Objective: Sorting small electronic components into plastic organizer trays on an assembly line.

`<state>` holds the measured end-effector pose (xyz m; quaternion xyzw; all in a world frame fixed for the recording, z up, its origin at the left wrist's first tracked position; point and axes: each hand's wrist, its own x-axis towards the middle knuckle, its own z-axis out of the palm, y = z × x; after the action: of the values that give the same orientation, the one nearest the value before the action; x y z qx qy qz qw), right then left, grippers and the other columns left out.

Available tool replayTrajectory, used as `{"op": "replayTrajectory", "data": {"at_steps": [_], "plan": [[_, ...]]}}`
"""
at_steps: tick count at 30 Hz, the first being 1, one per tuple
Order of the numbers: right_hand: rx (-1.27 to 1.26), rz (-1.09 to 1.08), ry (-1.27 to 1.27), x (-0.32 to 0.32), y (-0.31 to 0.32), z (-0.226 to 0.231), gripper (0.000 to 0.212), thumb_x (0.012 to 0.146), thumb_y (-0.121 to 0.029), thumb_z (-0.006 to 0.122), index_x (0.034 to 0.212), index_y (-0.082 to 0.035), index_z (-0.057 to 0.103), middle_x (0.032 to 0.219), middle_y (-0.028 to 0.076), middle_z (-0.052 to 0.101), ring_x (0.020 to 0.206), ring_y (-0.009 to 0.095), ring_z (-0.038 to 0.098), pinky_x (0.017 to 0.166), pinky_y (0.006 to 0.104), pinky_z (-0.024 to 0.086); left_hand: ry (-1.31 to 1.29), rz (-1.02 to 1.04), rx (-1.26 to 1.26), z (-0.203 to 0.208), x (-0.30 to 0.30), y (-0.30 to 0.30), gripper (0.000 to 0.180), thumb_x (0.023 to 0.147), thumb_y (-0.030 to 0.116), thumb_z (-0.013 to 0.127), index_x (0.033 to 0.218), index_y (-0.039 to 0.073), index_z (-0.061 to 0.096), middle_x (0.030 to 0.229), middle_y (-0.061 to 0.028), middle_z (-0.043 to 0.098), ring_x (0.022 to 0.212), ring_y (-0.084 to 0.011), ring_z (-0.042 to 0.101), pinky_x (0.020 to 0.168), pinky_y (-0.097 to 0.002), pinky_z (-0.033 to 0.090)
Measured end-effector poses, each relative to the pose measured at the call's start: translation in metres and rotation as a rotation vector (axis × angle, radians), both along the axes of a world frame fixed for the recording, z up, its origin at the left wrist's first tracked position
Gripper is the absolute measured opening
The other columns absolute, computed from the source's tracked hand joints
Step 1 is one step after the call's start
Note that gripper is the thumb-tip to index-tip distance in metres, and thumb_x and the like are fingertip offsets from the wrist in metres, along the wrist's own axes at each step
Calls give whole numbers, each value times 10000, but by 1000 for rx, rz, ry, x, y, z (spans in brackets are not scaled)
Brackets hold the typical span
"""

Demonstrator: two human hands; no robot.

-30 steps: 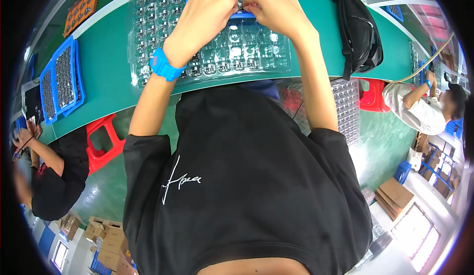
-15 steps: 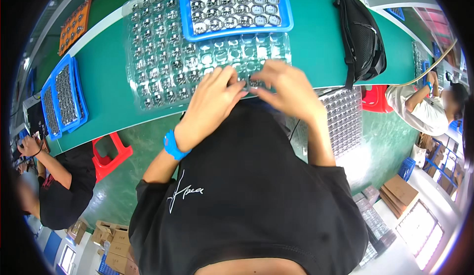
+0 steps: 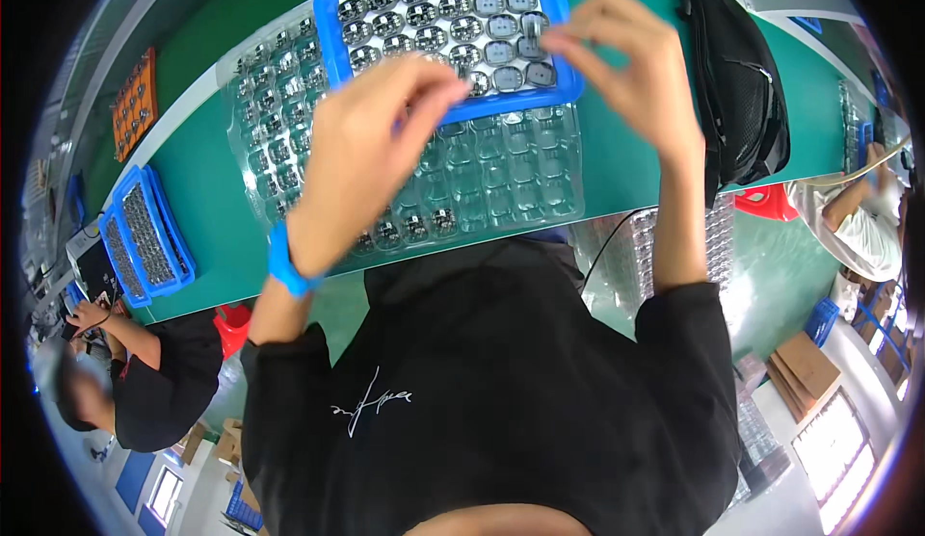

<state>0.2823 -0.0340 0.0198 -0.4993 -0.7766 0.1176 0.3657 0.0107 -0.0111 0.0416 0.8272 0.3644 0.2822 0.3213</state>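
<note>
My right hand [image 3: 631,74] is over the right side of a blue tray [image 3: 575,83], its thumb and fingers pinched at a grey oval part [image 3: 533,33] that looks tilted and blurred. My left hand [image 3: 371,136] reaches across the tray's front rim. Its thumb and forefinger come together beside the shiny parts; whatever they grip is hidden. Rows of shiny round parts [image 3: 421,13] fill the tray's left and middle, with grey oval ones in the right columns. Under the tray lies a clear plastic blister tray [image 3: 520,165], partly filled with shiny parts at its left and front.
A black backpack [image 3: 742,83] lies on the green table [image 3: 231,257] to the right. Blue trays [image 3: 145,233] of small parts stand at the left, and an orange tray [image 3: 135,103] is farther back. Co-workers sit at both sides, near red stools [image 3: 766,201].
Both hands have left the front of the blister tray and moved forward to the blue tray, spreading apart. A shiny part now shows in the front row where the hands were.
</note>
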Motion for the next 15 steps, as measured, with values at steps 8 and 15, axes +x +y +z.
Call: {"op": "replayTrajectory", "data": {"at_steps": [8, 15], "plan": [[-13, 165, -68, 19, 81, 10, 137, 809, -88, 803, 932, -33, 778, 1128, 133, 712, 1043, 348, 673, 894, 426, 535, 79, -118, 221, 8, 44, 91, 95, 901, 82, 692, 936, -2, 662, 1020, -131, 621, 997, -341, 582, 890, -425, 488], [-115, 217, -25, 22, 88, 13, 174, 805, -85, 812, 957, -7, 783, 1175, 142, 719, 1084, 354, 677, 920, 416, 536, 155, -221, 285, -11, 48, 112, 99, 926, 109, 681, 953, 14, 675, 1135, -124, 637, 1073, -329, 607, 903, -426, 480]]}}
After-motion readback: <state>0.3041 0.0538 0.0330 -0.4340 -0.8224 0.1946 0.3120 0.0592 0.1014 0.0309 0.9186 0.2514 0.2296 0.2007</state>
